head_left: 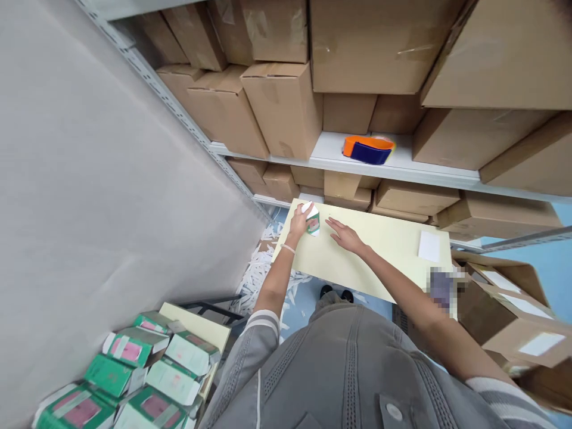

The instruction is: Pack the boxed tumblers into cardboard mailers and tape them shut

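My left hand (301,221) is closed on a small green and white box (313,223), held at the left end of a pale yellow table (375,250). Part of the box is hidden behind the fingers. A pinkish patch shows on its green side. To the right of the box, my right hand (345,234) hovers over the tabletop, fingers stretched out and apart from the box, with nothing in them.
Cardboard boxes (281,107) fill the shelving ahead; an orange and blue band (369,150) lies on one shelf. A white sheet (429,245) rests at the table's right. Several green boxes (109,375) stand lower left. Paper strips (259,274) litter the floor. Open cartons (504,316) stand right.
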`<state>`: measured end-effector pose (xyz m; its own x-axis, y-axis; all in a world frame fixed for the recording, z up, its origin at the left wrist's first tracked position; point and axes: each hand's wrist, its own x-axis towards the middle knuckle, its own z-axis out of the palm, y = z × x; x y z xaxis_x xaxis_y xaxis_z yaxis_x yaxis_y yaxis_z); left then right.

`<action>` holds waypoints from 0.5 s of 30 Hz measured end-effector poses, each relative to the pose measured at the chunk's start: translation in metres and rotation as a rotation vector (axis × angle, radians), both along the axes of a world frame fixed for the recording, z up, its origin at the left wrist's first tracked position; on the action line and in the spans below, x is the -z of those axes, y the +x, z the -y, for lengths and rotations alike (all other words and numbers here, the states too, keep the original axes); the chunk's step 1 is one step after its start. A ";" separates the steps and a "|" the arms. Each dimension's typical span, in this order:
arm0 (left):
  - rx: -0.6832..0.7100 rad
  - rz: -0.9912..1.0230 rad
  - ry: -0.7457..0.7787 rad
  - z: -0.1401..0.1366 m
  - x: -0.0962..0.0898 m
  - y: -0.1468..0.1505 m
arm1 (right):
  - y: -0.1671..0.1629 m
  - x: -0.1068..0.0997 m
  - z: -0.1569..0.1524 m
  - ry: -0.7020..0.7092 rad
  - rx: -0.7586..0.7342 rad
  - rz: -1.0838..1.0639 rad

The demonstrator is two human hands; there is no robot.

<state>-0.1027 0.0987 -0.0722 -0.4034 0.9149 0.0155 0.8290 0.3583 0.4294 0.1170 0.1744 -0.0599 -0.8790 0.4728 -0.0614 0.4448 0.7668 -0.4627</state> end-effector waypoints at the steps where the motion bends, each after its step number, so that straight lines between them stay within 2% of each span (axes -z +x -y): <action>1: -0.005 0.003 0.007 0.000 0.000 -0.002 | -0.020 -0.007 -0.004 0.019 -0.034 0.034; 4: -0.031 0.013 0.015 0.003 0.000 -0.011 | -0.070 -0.022 -0.007 0.077 -0.116 0.101; 7: -0.054 0.015 -0.007 0.006 0.000 -0.019 | -0.098 -0.026 -0.003 0.117 -0.152 0.144; 15: -0.048 0.033 -0.035 0.006 0.012 -0.024 | -0.102 -0.006 -0.005 0.122 -0.185 0.195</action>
